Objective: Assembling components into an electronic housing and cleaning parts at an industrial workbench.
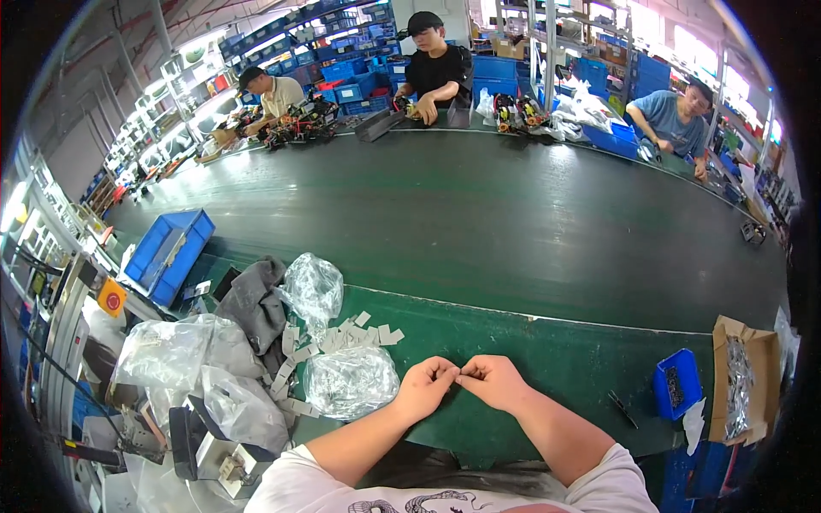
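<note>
Worktop (479,333) surface is smooth and green, bounded at the far side by a pale edge, with a wide, glossy dark-green surface (428,214) beyond. White shirt (295,483), fabric, bears a dark, curling line print. Blue bin (190,263), rectangular, rigid, stands tilted at far left. Cardboard box (769,376), brown and open, holds shiny silvery packets (737,385) at right. Clear plastic bag (351,380), crumpled, lies just beside the left hand (425,386). The left hand and right hand (492,382) meet above the near worktop, fingers narrowed to a pinch; whether a small part is held cannot be told. Blue tray (680,359), between right hand and box, contains small dark parts (674,387). Black slim tool (623,409) lies left of the tray. Pale flat pieces (346,333), rectangular, lie scattered around the bag; any lettering is too small to read.
</note>
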Motion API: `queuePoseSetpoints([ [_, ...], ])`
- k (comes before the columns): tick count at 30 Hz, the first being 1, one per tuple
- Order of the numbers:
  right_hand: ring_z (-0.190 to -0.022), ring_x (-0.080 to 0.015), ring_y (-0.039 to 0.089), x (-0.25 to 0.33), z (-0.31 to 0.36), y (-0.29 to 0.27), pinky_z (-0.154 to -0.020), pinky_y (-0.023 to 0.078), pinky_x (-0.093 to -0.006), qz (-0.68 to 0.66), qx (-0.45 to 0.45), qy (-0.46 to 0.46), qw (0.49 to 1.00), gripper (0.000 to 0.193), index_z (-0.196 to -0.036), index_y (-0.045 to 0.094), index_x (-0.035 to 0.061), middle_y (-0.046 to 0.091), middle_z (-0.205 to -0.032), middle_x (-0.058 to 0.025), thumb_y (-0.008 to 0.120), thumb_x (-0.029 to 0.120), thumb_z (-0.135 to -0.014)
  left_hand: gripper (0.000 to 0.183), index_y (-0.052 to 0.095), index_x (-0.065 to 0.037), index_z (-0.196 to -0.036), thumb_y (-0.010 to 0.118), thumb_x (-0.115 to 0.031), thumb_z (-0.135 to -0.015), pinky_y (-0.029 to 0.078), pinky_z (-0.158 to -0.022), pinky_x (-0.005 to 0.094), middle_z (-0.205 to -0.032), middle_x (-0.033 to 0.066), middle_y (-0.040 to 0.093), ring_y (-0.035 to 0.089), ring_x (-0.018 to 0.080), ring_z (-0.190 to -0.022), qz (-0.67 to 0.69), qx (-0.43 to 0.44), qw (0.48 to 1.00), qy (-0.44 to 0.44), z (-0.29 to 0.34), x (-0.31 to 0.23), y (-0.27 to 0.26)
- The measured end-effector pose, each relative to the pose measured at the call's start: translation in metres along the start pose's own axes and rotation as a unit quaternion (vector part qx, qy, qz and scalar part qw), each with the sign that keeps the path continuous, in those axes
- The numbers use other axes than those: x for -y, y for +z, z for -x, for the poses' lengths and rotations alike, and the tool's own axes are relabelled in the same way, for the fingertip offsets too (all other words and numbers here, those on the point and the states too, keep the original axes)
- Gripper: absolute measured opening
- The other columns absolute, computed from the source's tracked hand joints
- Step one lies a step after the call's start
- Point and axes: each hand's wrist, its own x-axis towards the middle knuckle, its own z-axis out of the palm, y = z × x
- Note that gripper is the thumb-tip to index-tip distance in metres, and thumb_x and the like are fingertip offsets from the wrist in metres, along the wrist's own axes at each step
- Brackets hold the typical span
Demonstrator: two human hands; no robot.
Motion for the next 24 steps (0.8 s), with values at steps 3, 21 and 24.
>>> queuePoseSetpoints([
  [3, -0.066, -0.0069, 0.060, -0.002, 0.001, 0.000, -0.060, 0.048, -0.0243, -0.013, 0.004, -0.006, 1.000, 0.018, -0.091, 0.068, -0.0002, 0.068, -0.075, -0.0040, 0.072, 0.017, -0.088, 0.013, 0.064, -0.001, -0.094, 0.062, -0.014, -0.095, 0.042, -0.058, 0.0219, -0.074, -0.0014, 0.060, 0.053, 0.0049, -0.066, 0.004, -0.003, 1.000, 0.004, 0.000, -0.001, 0.001],
  [21, -0.066, -0.0127, 0.063, -0.010, -0.001, 0.005, -0.062, 0.049, -0.0275, -0.010, -0.002, -0.029, 1.000, 0.021, -0.095, 0.071, 0.0009, 0.069, -0.076, -0.0086, 0.071, 0.020, -0.087, 0.015, 0.065, -0.002, -0.095, 0.063, -0.016, -0.096, 0.043, -0.060, 0.0218, -0.074, -0.0023, 0.060, 0.053, 0.0050, -0.067, 0.023, -0.008, 1.000, -0.001, 0.001, 0.002, 0.001],
  [24, -0.066, -0.0126, 0.063, -0.007, 0.001, 0.004, -0.062, 0.049, -0.0280, 0.010, -0.007, -0.019, 1.000, 0.020, -0.094, 0.070, 0.0004, 0.069, -0.076, -0.0083, 0.071, 0.019, -0.086, 0.014, 0.065, -0.002, -0.095, 0.063, -0.016, -0.096, 0.044, -0.062, 0.0220, -0.074, -0.0030, 0.059, 0.052, 0.0052, -0.067, 0.013, -0.002, 1.000, -0.008, 0.003, -0.007, 0.001],
])
